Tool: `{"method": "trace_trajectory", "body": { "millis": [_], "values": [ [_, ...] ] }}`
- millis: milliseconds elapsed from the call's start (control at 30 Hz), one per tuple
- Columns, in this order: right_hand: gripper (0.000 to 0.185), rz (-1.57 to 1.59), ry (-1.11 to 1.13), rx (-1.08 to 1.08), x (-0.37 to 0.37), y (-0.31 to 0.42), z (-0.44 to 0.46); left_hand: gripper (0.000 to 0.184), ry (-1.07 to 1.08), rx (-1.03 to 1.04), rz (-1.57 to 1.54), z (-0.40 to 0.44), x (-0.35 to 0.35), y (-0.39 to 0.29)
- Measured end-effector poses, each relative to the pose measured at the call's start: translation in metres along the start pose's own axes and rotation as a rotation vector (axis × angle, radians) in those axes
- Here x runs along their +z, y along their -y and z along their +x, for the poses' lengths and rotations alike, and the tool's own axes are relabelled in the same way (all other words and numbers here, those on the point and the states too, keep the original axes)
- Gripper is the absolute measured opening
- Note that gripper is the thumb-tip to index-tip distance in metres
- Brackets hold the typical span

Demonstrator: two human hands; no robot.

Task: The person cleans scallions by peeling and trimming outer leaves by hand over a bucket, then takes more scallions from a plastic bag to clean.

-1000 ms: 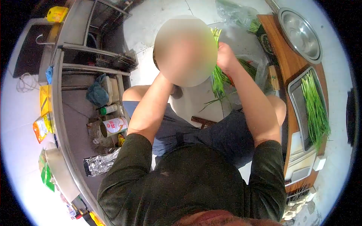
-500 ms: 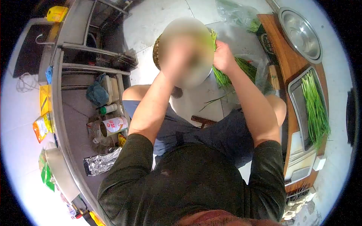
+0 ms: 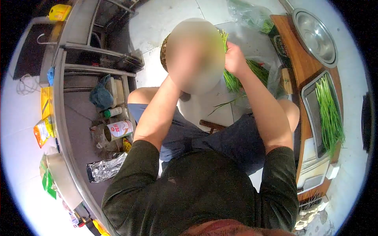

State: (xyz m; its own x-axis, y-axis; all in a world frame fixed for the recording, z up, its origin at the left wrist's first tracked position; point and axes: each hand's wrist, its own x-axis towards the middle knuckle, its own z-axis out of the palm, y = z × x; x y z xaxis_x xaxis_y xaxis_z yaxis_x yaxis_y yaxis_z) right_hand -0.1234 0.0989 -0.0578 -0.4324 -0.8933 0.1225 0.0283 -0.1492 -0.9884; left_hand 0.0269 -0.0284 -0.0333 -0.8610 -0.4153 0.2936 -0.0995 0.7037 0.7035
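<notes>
Left hand (image 3: pixel 184 63) blurred; right hand (image 3: pixel 235 59) holds partly hidden green stalks (image 3: pixel 225 37)

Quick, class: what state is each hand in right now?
Left hand: cannot be told; a blur covers it.
Right hand: closed, holding a bunch of green stalks.

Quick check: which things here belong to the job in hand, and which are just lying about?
Likely in the job:
- green stalks in the right hand
- stalk pile beside that hand
- more stalks on the metal tray

Likely just lying about:
- labelled can
- crumpled foil
- blue cloth
</notes>
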Motion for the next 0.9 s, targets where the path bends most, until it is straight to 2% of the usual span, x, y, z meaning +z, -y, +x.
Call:
{"method": "trace_trajectory", "body": {
  "millis": [33, 133, 233, 333, 433, 533, 633, 700, 833, 900],
  "values": [
    [0.031, -0.023, 0.005, -0.026, 0.000, -0.005, 0.001, 0.045, 0.143, 0.150, 0.783, 0.002, -0.011, -0.035],
    [0.030, -0.022, 0.008, -0.061, 0.000, -0.010, 0.002, 0.044, 0.089, 0.172, 0.956, -0.002, -0.010, -0.075],
    [0.028, -0.107, 0.000, -0.017, 0.000, -0.001, 0.000, 0.031, -0.010, -0.287, -0.499, -0.004, -0.001, -0.031],
    [0.029, -0.114, -0.001, 0.019, 0.000, -0.010, 0.001, 0.030, -0.047, -0.292, -0.671, -0.006, 0.006, -0.022],
    [0.030, 0.110, 0.029, 0.021, 0.001, -0.018, 0.003, 0.029, -0.041, -0.287, -0.702, -0.008, 0.006, -0.016],
    [0.031, 0.047, 0.034, 0.007, 0.000, -0.017, 0.002, 0.030, -0.002, -0.275, -0.783, -0.009, 0.003, -0.016],
    [0.030, 0.078, 0.012, 0.011, 0.001, -0.019, 0.004, 0.036, -0.033, -0.439, -1.011, -0.008, 0.002, -0.006],
    [0.031, -0.049, 0.012, 0.022, -0.001, -0.007, -0.001, 0.042, -0.026, -0.216, -0.873, -0.003, -0.001, 0.000],
    [0.033, -0.137, -0.027, -0.008, -0.001, -0.006, 0.001, 0.038, -0.028, -0.319, -0.587, 0.004, -0.011, 0.006],
    [0.032, 0.057, -0.052, 0.022, 0.003, -0.001, -0.002, 0.037, -0.037, -0.415, -0.411, 0.006, -0.014, 0.014]
  ]
}}
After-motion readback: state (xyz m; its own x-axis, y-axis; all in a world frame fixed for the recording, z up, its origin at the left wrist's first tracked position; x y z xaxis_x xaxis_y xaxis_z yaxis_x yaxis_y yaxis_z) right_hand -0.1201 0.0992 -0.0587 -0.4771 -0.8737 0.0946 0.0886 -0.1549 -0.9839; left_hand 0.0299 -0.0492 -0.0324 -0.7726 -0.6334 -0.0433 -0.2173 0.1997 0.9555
